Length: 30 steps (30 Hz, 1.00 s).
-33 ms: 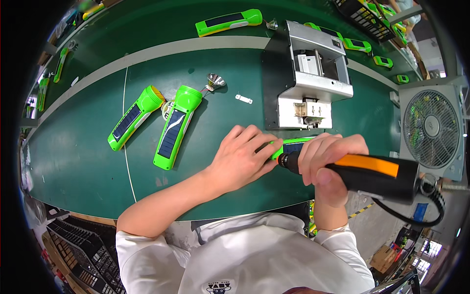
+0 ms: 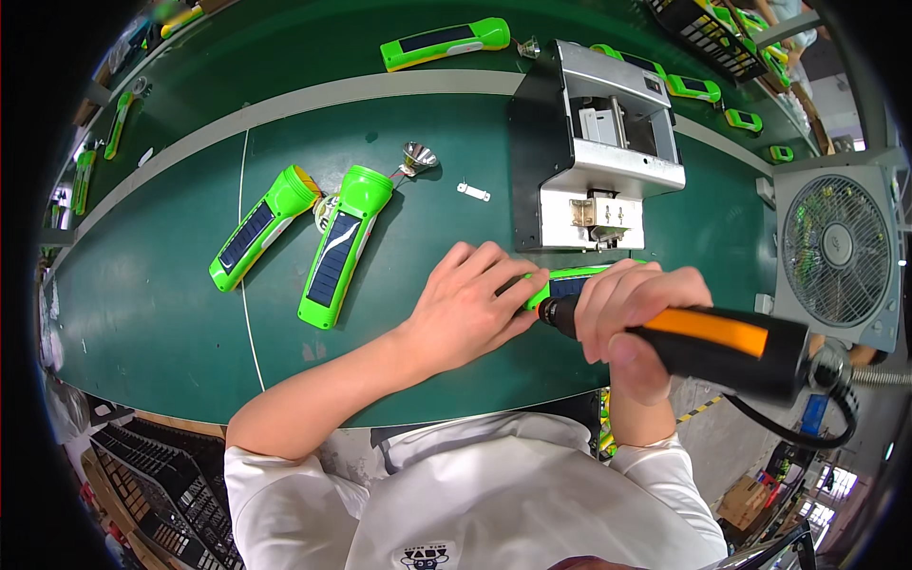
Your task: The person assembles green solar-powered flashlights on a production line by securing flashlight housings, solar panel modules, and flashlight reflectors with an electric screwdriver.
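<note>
My right hand (image 2: 638, 309) is wrapped round a black and orange electric screwdriver (image 2: 736, 353), its tip against the near end of a green flashlight (image 2: 569, 284). That flashlight lies on the table with its dark solar panel partly showing; my hands cover much of it. Fingers of my left hand (image 2: 475, 306) are closed over its left end, holding it. To the left lie two more green flashlights, one (image 2: 342, 249) with its silver reflector cup (image 2: 419, 159) hanging out on wires and another (image 2: 261, 231) with an uncapped head. A small white plastic strip (image 2: 473, 192) rests beyond my left hand.
A metal machine (image 2: 617, 142) stands just beyond my hands. On the far green belt lies another flashlight (image 2: 446, 44), with several more to its right. A grey fan (image 2: 838, 252) is at the right. Black crates (image 2: 171, 494) stand lower left. A cable trails from the screwdriver.
The rear of the screwdriver has dipped slightly toward me, and my right hand has tilted with it. My left hand and the flashlight have stayed put.
</note>
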{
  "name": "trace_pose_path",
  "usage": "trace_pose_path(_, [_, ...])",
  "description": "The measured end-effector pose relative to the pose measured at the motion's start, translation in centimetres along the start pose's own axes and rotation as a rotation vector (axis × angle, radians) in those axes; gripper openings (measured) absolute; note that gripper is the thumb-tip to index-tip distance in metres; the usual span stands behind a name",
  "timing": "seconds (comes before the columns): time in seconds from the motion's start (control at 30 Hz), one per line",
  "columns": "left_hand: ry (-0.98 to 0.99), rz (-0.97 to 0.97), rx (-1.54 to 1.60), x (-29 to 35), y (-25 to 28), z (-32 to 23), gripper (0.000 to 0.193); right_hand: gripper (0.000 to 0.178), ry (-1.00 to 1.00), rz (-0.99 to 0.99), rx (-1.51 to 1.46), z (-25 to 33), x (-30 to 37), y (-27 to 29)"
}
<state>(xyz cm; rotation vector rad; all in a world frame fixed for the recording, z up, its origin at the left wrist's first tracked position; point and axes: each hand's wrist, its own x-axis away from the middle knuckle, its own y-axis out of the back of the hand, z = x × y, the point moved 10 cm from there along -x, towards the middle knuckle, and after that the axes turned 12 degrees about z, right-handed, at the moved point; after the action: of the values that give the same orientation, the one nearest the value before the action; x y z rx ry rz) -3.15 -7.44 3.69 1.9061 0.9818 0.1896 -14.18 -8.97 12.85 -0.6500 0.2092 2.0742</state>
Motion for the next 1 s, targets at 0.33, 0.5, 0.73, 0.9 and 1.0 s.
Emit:
trace_pose_path(0.33, [-0.015, 0.008, 0.011, 0.2, 0.1, 0.1, 0.046, 0.024, 0.018, 0.153, 0.221, -0.6, 0.5, -1.1])
trace_pose_path(0.5, [-0.006, 0.019, -0.011, 0.4, -0.2, 0.0, 0.044, 0.023, -0.035, 0.170, 0.202, -0.9, 0.4, -1.8])
trace_pose_path(0.73, [-0.036, -0.009, -0.031, 0.1, 0.3, -0.4, 0.039, 0.018, 0.056, 0.152, 0.329, -0.4, 0.1, -1.9])
trace_pose_path(0.9, [-0.078, -0.035, -0.054, -0.1, 0.7, -1.0, 0.040, 0.018, -0.027, 0.161, 0.375, 0.2, 0.3, -1.8])
trace_pose_path(1.0, [-0.023, 0.032, -0.074, 0.1, 0.6, -0.9, 0.040, 0.025, 0.013, 0.089, 0.093, 2.4, 0.2, -0.8])
